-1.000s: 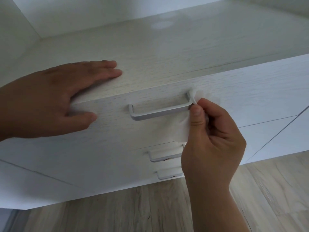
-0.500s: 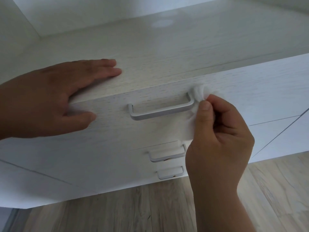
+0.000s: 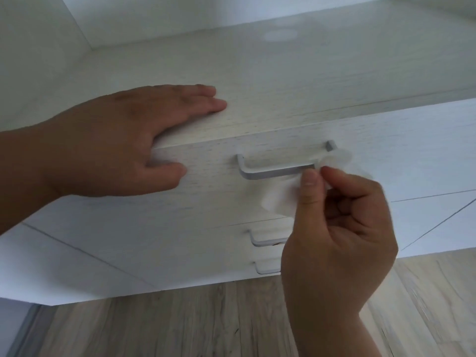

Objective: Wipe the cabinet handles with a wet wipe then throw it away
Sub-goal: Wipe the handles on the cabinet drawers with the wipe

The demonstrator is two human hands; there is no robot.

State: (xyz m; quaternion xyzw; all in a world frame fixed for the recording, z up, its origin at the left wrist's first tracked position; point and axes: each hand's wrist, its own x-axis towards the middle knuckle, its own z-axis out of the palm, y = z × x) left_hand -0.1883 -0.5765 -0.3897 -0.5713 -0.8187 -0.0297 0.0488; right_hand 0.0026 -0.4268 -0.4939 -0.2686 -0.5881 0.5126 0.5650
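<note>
A white cabinet [image 3: 180,222] has a silver bar handle [image 3: 273,172] on its top drawer front. My right hand [image 3: 334,228] pinches a white wet wipe [image 3: 280,197] between thumb and fingers, and the wipe is wrapped over the right end of that handle. My left hand [image 3: 123,143] lies flat on the cabinet's top edge, fingers straight on top and the thumb down on the drawer front, left of the handle. Two lower handles [image 3: 268,238] [image 3: 268,268] show below, their right ends hidden by my right hand.
The cabinet top [image 3: 283,83] runs back to a white wall. Wood-look flooring [image 3: 180,323] lies below the cabinet. Seams of neighbouring drawer fronts run off to the right [image 3: 432,210].
My right hand has slid the wipe back onto the right end of the top handle, after it sat just past that end. My left hand has stayed put.
</note>
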